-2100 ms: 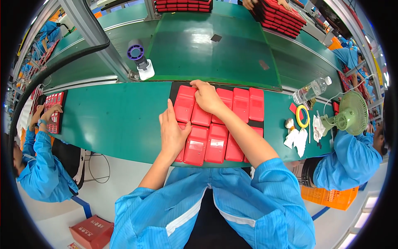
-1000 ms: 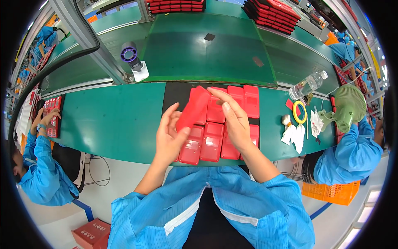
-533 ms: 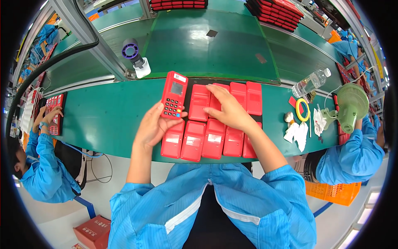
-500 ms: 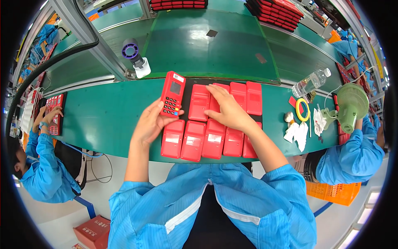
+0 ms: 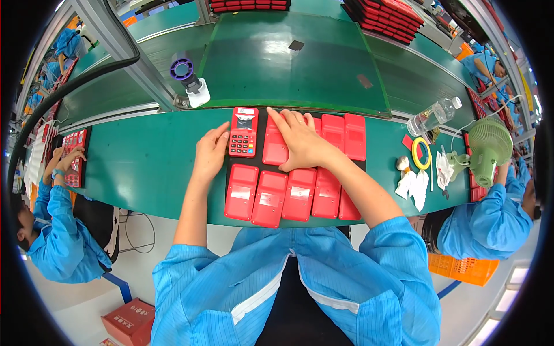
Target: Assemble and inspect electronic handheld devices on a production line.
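A red card payment terminal [image 5: 235, 147] lies face up at the left end of the back row on a black tray [image 5: 259, 130], its keypad and small screen showing. My left hand [image 5: 211, 152] is beside its left edge, fingers stretched and holding nothing. Over the neighbouring face-down terminal [image 5: 273, 151] my right hand [image 5: 304, 142] is spread, fingers toward its far end and thumb by its near end. Part of the back row is hidden under that hand. A front row of face-down terminals [image 5: 269, 199] lies nearer me.
At the right are a water bottle [image 5: 430, 117], yellow tape roll [image 5: 416, 151], crumpled white tissues [image 5: 416, 187] and a green fan [image 5: 489, 144]. A small purple-rimmed fan [image 5: 183, 70] stands back left. Stacked red terminals [image 5: 386, 20] sit far off. Co-workers sit on both sides.
The face-up terminal has gone from my left hand down onto the tray, and that hand has let go. My right hand has moved slightly left, onto the neighbouring terminal.
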`<action>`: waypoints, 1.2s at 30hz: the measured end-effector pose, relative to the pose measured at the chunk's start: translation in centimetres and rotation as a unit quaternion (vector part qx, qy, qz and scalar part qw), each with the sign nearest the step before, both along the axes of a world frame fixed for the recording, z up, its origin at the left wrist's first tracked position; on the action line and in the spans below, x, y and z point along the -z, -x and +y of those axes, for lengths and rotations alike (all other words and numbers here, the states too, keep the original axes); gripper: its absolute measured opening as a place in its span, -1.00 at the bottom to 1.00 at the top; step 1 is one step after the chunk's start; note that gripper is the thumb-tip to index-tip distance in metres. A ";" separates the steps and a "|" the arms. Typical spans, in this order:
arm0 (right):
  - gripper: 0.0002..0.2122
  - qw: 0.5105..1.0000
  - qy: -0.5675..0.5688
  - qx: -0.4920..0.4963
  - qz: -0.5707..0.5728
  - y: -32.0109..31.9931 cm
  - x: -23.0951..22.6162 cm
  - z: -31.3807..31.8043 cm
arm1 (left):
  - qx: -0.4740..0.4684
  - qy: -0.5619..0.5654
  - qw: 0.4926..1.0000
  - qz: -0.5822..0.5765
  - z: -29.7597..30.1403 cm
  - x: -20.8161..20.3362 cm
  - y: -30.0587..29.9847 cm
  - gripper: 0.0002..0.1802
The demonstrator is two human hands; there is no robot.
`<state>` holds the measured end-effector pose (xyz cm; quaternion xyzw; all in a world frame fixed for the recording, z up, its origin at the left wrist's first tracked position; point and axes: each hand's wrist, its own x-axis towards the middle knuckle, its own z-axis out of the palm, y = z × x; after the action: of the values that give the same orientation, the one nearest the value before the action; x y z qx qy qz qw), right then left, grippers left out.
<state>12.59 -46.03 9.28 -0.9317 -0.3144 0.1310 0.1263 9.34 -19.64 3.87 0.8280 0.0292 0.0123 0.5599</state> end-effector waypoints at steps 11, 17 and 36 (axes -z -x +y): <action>0.31 0.942 -0.322 -0.044 -0.089 5.1 -3.8 -0.1 | 0.146 0.649 0.729 0.165 -8.1 -4.0 6.1 -0.35; 0.34 0.904 -0.426 0.019 -0.001 5.9 -2.6 -0.5 | 0.184 0.679 0.689 0.173 -8.9 -3.3 6.6 -0.32; -0.95 0.824 -0.519 0.224 -0.031 8.2 -1.6 -1.3 | 0.176 0.631 0.731 0.191 -9.2 -3.5 7.1 -0.21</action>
<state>4.42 -47.30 10.92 -0.7770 -0.1220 -0.1123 0.6073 2.20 -28.84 7.38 0.2592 -0.0100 -0.2666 0.9283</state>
